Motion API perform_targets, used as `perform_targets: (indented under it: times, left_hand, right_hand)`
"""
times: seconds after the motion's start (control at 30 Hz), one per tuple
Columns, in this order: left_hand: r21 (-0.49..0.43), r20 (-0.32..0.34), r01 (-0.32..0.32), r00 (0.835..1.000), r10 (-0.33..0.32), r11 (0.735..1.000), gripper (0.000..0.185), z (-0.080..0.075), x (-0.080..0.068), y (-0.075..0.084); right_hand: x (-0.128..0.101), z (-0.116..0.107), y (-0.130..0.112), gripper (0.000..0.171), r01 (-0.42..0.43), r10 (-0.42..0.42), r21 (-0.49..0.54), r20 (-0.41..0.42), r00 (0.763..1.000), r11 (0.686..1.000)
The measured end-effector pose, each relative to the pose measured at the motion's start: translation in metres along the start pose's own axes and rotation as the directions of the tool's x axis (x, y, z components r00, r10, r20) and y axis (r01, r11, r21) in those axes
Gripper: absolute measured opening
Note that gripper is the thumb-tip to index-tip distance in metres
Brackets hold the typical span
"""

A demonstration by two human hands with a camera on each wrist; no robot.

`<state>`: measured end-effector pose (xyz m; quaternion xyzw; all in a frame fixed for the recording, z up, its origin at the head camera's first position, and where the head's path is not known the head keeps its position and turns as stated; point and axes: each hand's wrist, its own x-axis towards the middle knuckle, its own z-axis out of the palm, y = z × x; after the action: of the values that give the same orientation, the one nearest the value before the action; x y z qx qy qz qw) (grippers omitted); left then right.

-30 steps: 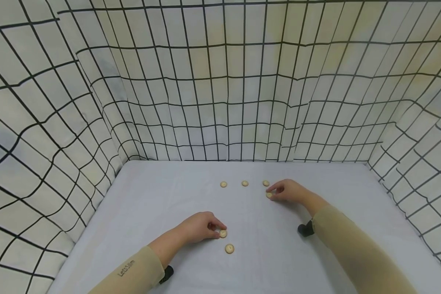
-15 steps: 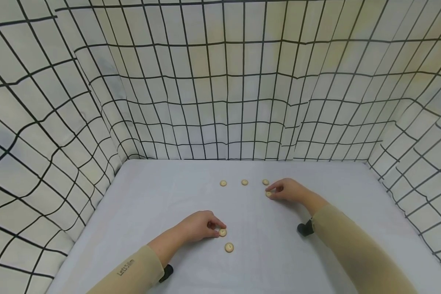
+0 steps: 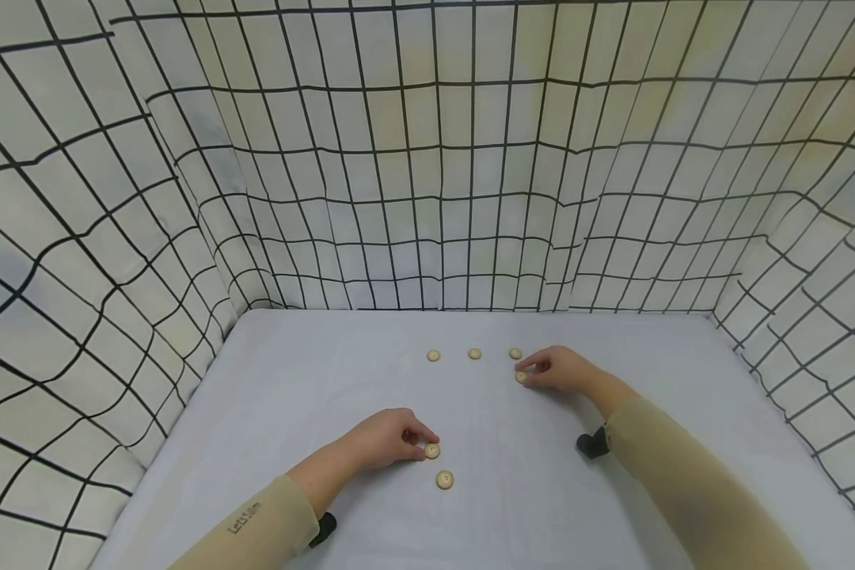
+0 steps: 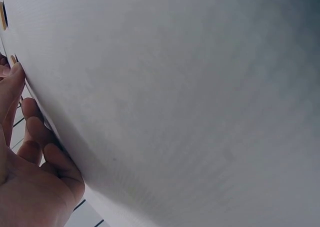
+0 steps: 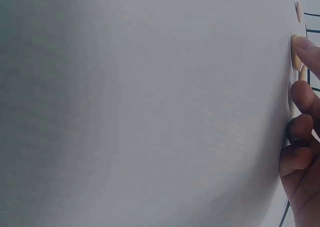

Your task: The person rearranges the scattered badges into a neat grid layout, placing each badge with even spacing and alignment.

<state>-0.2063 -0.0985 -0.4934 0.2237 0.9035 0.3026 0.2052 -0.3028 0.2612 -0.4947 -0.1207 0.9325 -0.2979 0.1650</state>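
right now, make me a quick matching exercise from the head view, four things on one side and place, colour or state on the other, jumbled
Column one
1. left hand
2. right hand
3. nearest disc
4. left sleeve

Column two
A. tan, with dark lettering
B. pinching a disc just nearer the camera than the far row's right-end disc
C. flat on the white tabletop, touched by neither hand
D. pinching a disc in the near pair

Right pairs: 1-D, 2-B, 3-C, 4-A
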Motion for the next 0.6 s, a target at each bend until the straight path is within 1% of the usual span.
perform_targets:
  times: [0.1,0.37,0.6]
  left_hand:
    - [-0.003,-0.001,0.0,1.0,0.0,1.0,0.022,0.0,0.0,-0.001]
    - [0.002,-0.003,-0.002,1.0,0.002,1.0,0.022,0.0,0.0,-0.001]
    - [-0.003,-0.006,-0.009,1.0,0.009,1.0,0.022,0.001,0.001,-0.003]
  right_hand:
    - [-0.001,0.0,0.001,0.031,0.004,-0.004,0.007,-0.004,1.0,1.0]
    - [-0.006,-0.001,-0.001,0.034,-0.019,0.019,0.028,0.001,1.0,0.999]
    - [-0.012,0.003,-0.005,0.032,0.023,-0.024,0.053,0.026,0.999,0.998]
